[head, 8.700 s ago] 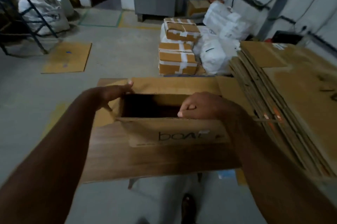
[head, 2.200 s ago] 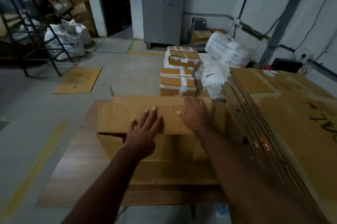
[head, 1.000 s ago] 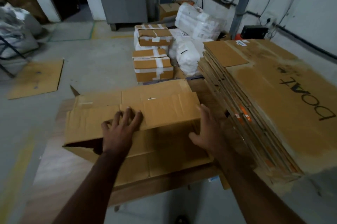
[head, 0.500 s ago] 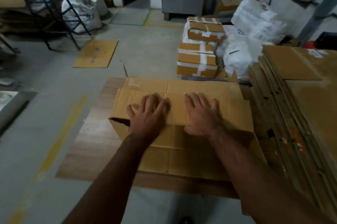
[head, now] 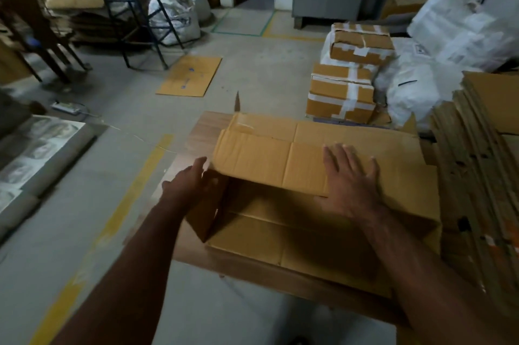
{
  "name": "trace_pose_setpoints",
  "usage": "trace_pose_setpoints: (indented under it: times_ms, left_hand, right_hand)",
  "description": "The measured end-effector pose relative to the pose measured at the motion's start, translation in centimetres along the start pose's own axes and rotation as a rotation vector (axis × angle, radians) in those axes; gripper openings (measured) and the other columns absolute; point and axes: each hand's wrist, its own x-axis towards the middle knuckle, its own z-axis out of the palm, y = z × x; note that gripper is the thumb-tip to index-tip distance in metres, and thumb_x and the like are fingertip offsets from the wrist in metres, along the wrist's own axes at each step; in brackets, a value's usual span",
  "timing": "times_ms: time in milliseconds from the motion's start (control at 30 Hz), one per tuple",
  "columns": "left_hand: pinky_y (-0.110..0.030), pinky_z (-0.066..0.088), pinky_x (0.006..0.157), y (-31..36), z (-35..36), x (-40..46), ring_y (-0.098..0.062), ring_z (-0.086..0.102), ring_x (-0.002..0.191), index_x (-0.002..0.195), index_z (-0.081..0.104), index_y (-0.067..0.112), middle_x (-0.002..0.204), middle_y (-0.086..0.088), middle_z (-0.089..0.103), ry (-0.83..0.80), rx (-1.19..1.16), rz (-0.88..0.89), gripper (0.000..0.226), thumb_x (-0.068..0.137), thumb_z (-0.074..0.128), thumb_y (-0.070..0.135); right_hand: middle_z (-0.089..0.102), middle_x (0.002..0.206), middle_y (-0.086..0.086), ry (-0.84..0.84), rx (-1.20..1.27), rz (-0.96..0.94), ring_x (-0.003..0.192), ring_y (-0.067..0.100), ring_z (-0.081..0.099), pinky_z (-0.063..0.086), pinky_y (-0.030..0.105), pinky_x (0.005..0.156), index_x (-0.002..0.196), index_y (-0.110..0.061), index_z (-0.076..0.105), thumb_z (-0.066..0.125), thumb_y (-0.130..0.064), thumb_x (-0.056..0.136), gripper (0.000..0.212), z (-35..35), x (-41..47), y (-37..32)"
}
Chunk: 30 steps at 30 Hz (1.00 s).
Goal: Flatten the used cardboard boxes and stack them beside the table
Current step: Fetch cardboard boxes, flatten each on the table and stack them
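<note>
Matt brown corrugated cardboard is seen in the box (head: 309, 165) and stack (head: 477, 176), smooth wood grain in the table (head: 207, 128), and dull concrete in the floor (head: 126, 232).

Brown cardboard box (head: 295, 198) lying on its side on the wooden table (head: 202, 131), half squashed, open end facing left. Tall stack of flat boxes (head: 477, 176) just right.

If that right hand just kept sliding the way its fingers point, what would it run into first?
The right hand lies flat on the cardboard box, fingers pointing away. It would likely cross the box's far flap, then meet the taped parcels beyond the table; depth is unclear.
</note>
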Motion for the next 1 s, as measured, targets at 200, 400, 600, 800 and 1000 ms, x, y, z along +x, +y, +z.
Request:
trace_pose_setpoints:
  times_ms: [200,400,600,800,1000]
  left_hand:
    - [-0.050,0.047,0.095,0.1,1.1,0.7,-0.041,0.058,0.118,0.143,0.043,0.012,0.136,-0.023,0.059,0.123,-0.437,0.021,0.082,0.090,0.030,0.074]
    - [-0.041,0.042,0.089,-4.2,0.7,3.4,-0.042,0.057,0.119,0.133,0.056,0.007,0.127,-0.026,0.062,0.124,-0.580,-0.046,0.053,0.108,0.035,0.049]
    - [-0.058,0.052,0.093,-12.6,0.4,7.4,-0.048,0.062,0.111,0.104,0.070,0.017,0.113,-0.029,0.064,-0.109,-0.956,-0.182,0.064,0.093,0.044,0.075]
    - [-0.042,0.047,0.086,-19.1,4.1,10.4,-0.028,0.056,0.107,0.131,0.055,0.024,0.124,-0.008,0.057,-0.293,-1.095,-0.476,0.047,0.106,0.032,0.057]
    - [-0.053,0.052,0.095,-24.3,9.1,11.0,-0.030,0.061,0.117,0.128,0.062,0.032,0.120,-0.003,0.067,-0.239,-1.012,-0.400,0.056,0.093,0.040,0.070]
  right_hand:
    - [-0.012,0.172,-0.001,0.143,0.122,0.037,0.158,0.022,-0.009,-0.003,0.067,0.121,0.163,-0.028,-0.007,0.017,-0.070,0.101,0.079,0.6,0.7,-2.9]
    - [-0.016,0.171,-0.003,0.140,0.154,0.104,0.157,0.020,-0.014,-0.005,0.065,0.122,0.162,-0.031,-0.011,0.014,-0.059,0.106,0.068,2.3,2.8,-7.6]
    - [-0.021,0.169,-0.003,0.102,0.173,0.160,0.157,0.022,-0.017,-0.007,0.068,0.120,0.161,-0.031,-0.016,0.011,-0.063,0.103,0.071,5.1,5.7,-15.2]
    - [-0.020,0.170,-0.002,-0.186,0.239,0.209,0.157,0.024,-0.016,0.000,0.074,0.118,0.163,-0.028,-0.013,0.027,-0.062,0.103,0.079,13.1,8.1,-23.4]
    - [-0.028,0.167,-0.007,-0.335,0.260,0.261,0.155,0.020,-0.023,-0.006,0.072,0.118,0.160,-0.034,-0.019,0.014,-0.068,0.101,0.076,18.0,8.8,-24.9]
